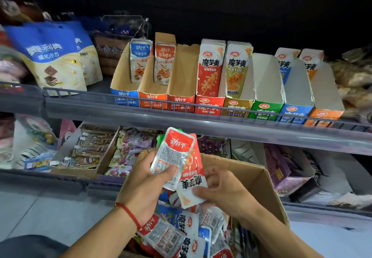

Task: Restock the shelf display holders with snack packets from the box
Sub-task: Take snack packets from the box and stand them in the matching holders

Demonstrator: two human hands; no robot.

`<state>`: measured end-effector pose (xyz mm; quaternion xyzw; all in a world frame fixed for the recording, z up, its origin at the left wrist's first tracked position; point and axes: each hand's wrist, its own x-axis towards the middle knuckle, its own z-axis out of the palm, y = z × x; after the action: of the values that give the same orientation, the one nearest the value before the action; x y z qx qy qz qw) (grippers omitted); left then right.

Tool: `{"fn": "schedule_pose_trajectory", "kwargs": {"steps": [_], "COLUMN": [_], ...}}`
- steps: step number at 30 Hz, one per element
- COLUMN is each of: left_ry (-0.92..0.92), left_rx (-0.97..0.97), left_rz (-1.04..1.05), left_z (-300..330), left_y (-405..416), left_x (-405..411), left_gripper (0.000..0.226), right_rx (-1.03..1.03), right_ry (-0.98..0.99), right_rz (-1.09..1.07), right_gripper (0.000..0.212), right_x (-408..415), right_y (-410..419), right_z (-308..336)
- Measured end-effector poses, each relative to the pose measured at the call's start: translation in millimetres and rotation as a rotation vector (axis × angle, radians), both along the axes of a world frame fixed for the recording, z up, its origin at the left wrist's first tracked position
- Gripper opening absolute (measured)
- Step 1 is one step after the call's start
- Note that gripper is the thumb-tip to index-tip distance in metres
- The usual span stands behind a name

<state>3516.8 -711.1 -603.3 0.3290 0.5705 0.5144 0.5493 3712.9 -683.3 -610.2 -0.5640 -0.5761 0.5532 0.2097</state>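
My left hand (148, 179) grips a small stack of snack packets, the front one a red-topped silver packet (173, 157) shown from its back. My right hand (223, 189) pinches the lower end of a red and white packet (192, 181) held upside down beside that stack. Both hands hover over an open cardboard box (259, 179) full of mixed packets (181, 231). On the upper shelf stands a row of cardboard display holders: the red holder (181, 80), the green one (266, 88), the blue one (298, 96) and the orange one (324, 100) look nearly empty at the front.
A grey wire rail (181, 104) runs along the front of the upper shelf. Large blue biscuit bags (50, 56) stand at the left. The lower shelf holds cartons of other snacks (90, 149) and purple packs (281, 167). A red string circles my left wrist (128, 213).
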Motion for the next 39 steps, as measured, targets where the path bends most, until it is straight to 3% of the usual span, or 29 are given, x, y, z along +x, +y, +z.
{"fn": "schedule_pose_trajectory", "kwargs": {"steps": [4,10,17,22,27,33,39], "left_ry": [0.026,0.128,0.222,0.251,0.273,0.258,0.235], "left_rx": [0.046,0.153,0.227,0.246,0.233,0.224,0.227], "left_rz": [0.046,0.11,0.209,0.234,0.214,0.201,0.203], "left_z": [8.3,29.3,44.0,49.0,52.8,50.7,50.4], "left_y": [1.4,5.3,13.2,22.1,29.5,35.5,35.3], "left_x": [-5.7,-33.2,-43.6,-47.1,-51.6,-56.5,-59.2], "left_gripper": [0.029,0.031,0.038,0.035,0.039,0.038,0.032], "right_rx": [0.091,0.375,0.964,1.194,1.133,0.823,0.926], "right_ry": [0.031,0.144,-0.185,-0.38,-0.589,-0.852,-0.841], "right_rz": [-0.12,-0.326,-0.381,-0.363,-0.217,-0.058,-0.162], "right_gripper": [0.02,0.012,0.018,0.019,0.025,0.038,0.036], "right_x": [18.1,44.8,49.3,23.4,-2.2,-34.0,-43.0], "right_y": [5.9,13.3,61.6,115.6,172.2,204.0,218.1], "right_z": [16.1,59.4,153.1,211.5,215.6,194.6,186.6]}}
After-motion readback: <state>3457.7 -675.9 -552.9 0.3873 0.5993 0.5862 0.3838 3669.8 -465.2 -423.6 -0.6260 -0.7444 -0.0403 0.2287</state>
